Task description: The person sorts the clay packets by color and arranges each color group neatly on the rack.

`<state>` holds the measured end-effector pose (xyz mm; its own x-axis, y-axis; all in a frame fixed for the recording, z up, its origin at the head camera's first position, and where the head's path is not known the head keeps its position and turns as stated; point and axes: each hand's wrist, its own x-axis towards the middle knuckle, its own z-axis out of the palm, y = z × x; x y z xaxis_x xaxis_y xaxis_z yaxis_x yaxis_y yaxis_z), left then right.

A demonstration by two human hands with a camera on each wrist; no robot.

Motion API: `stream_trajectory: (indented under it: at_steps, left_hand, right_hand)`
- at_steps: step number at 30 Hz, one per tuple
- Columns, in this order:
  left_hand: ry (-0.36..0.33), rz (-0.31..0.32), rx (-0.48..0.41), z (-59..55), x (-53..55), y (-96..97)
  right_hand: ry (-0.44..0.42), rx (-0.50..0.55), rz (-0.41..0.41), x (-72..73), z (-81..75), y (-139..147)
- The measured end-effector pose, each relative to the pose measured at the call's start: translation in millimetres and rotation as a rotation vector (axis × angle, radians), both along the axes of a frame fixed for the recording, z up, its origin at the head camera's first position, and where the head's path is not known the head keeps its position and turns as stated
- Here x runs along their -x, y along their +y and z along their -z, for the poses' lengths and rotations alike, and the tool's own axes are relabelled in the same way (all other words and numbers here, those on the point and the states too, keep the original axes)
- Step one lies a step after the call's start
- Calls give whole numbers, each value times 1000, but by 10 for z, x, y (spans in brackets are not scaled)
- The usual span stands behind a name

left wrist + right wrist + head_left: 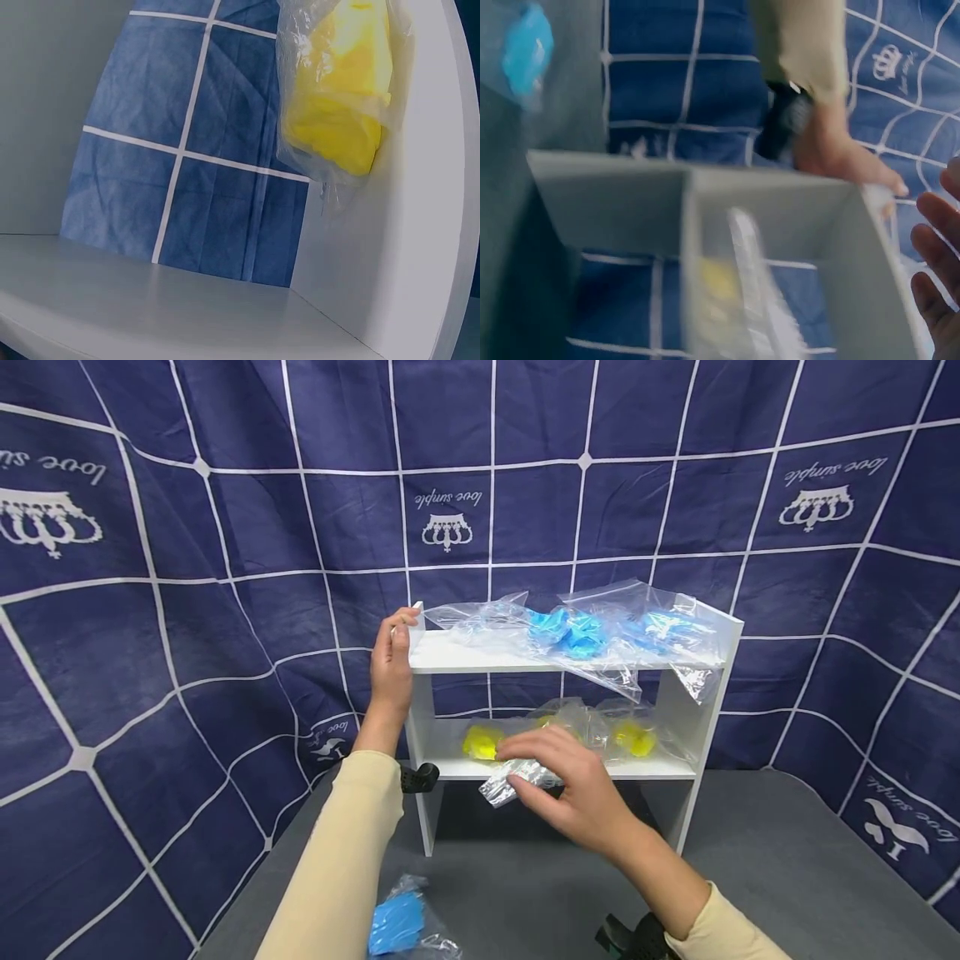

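A white two-tier shelf (480,665) stands against the curtain. My left hand (392,664) grips its left side panel at the top corner, fingers curled over the edge. My right hand (577,785) hovers before the lower board, fingers and thumb apart, holding nothing. Behind that hand, a shiny clear plastic bag (497,788) hangs over the board's front edge; the right wrist view shows it blurred and apart from the fingers (939,244). Clear bags with yellow contents, one at the left (482,742) and one at the right (633,737), lie on the lower board.
Bags with crumpled blue contents (573,633) lie on the upper board, some plastic drooping over its front. Another bag with a blue item (397,922) rests on the dark grey tabletop (517,893) at the front left. A blue checked curtain (300,527) surrounds the back and sides.
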<state>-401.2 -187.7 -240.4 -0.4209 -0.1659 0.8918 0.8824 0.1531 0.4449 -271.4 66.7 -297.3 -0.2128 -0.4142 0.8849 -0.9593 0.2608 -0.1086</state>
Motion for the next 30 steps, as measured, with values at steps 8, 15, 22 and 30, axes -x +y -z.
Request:
stream_trajectory:
  at_steps: [8, 15, 22, 30]
  left_hand:
    - [3, -11, 6, 3, -1, 7]
    - [-51, -22, 2, -8, -52, 11]
    - [-26, -20, 5, 3, -55, 18]
    - [2, -4, 4, 7, -25, 4]
  right_hand:
    - [-44, -17, -114, -100, 686, -270]
    - [-187, -131, -145, -107, 1109, -478]
    - [-621, -167, -214, -56, 1430, -600]
    - [-746, -268, -288, 21, 1725, -837]
